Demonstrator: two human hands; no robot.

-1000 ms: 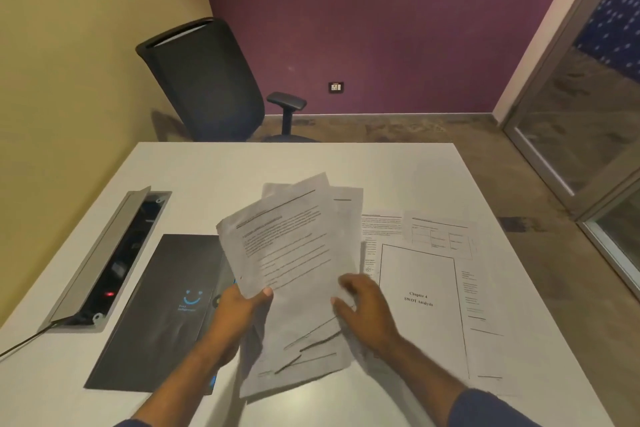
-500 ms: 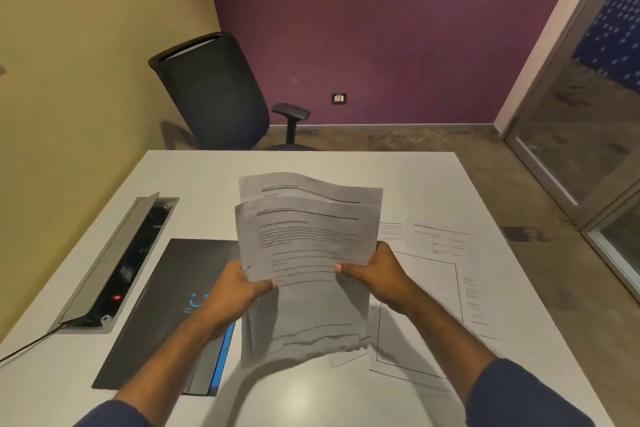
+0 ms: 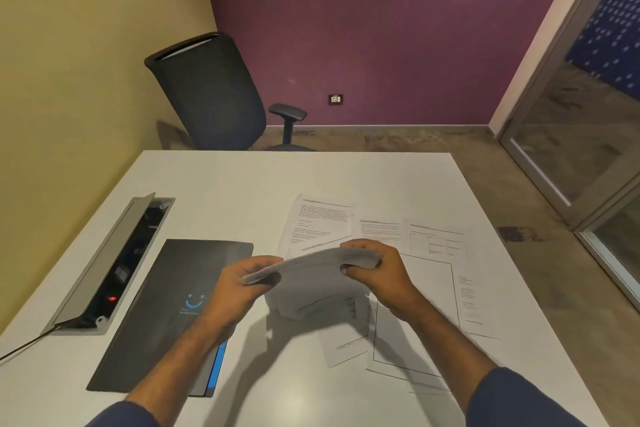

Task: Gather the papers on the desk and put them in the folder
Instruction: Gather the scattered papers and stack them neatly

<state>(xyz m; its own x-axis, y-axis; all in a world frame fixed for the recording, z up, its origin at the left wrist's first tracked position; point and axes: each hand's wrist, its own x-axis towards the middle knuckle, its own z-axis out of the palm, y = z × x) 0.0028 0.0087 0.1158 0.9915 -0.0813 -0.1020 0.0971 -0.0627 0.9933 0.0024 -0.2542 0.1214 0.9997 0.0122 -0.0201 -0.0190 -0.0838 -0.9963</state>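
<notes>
Purple and mustard-yellow walls meet behind a white desk (image 3: pixel 225 191), where a black mesh-backed office chair (image 3: pixel 211 94) stands at the far edge and a glass partition (image 3: pixel 581 135) closes the room to the right. An open cable hatch (image 3: pixel 114 267) with a raised grey metal lid is sunk into the desk on the left, a red light glowing inside and a dark cable (image 3: pixel 24 345) trailing from it.

Just right of the hatch lies the closed folder (image 3: pixel 166 308), matte black, rectangular, with a blue smile logo and a blue strip along its near edge; the left forearm crosses its near right corner.

Above the desk's middle, the left hand (image 3: pixel 239 284) and the right hand (image 3: pixel 377 270) each pinch one end of a sheaf of papers (image 3: pixel 311 262), seen nearly edge-on and blurred, so how many sheets it holds cannot be told. The sheaf is clear of the surface and casts a shadow below.

Loose printed sheets (image 3: pixel 429 253) are spread flat on the desk beneath and to the right of the hands, overlapping at odd angles: white pages with text blocks, one with a table, one with a thin black border.
</notes>
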